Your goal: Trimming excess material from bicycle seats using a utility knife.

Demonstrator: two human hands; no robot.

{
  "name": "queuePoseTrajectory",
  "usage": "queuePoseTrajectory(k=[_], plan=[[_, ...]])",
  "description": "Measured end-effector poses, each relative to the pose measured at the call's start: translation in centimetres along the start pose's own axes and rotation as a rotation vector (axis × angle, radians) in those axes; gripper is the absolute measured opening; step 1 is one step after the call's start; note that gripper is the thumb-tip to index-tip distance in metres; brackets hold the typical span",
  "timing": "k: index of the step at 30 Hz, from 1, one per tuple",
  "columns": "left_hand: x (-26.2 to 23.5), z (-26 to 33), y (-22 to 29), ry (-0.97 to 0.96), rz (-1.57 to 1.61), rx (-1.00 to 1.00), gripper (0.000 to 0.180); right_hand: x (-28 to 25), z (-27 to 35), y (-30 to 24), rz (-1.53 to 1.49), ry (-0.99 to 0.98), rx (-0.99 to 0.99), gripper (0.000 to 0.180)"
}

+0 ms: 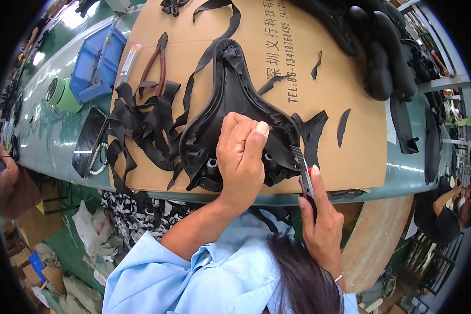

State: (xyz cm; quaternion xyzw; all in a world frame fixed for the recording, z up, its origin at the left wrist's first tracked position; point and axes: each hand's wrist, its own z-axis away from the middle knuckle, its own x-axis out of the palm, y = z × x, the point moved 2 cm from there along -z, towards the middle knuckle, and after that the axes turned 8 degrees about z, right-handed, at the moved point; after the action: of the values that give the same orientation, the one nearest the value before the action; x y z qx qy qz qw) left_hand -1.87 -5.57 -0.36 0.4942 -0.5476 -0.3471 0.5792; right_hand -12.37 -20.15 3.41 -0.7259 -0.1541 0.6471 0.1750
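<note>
Indoors, a black saddle (234, 91) on cardboard (345, 162), nose pointing away, left hand (242, 149) balled over it — any contents hidden — right hand (322, 225) clamped around a utility knife (307, 189), blade (296, 155) at the saddle's right edge.

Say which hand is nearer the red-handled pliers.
Left. The left hand is fisted over the black saddle, below and right of the red-handled pliers in the picture; the right hand, holding a utility knife, is farther right and lower.

One upturned saddle (233, 97), one knife (305, 180), one pair of pliers (162, 60), one tabletop phone (89, 141), one green cylinder (68, 97)
</note>
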Motion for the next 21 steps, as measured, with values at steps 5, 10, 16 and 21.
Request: queuePoseTrajectory(k=[5, 10, 16, 21], plan=[[0.1, -0.4, 0.7, -0.326, -0.032, -0.402, 0.028, -1.4, -3.5, 2.4, 0.177, -0.005, -0.044, 0.054], [-1.5, -4.6, 2.7, -0.837, -0.737, -0.141, 0.032, -3.5, -8.5, 3.9, 0.188, -0.075, -0.278, 0.053], [-1.6, -4.3, 2.5, -0.768, -0.636, -0.170, 0.031, -3.9, -12.7, 1.6, 0.384, -0.258, -0.599, 0.059], [-2.6, -5.0, 2.5, -0.733, -0.384, -0.285, 0.027, -4.1, -10.8, 4.0, 0.234, -0.375, -0.439, 0.056]])
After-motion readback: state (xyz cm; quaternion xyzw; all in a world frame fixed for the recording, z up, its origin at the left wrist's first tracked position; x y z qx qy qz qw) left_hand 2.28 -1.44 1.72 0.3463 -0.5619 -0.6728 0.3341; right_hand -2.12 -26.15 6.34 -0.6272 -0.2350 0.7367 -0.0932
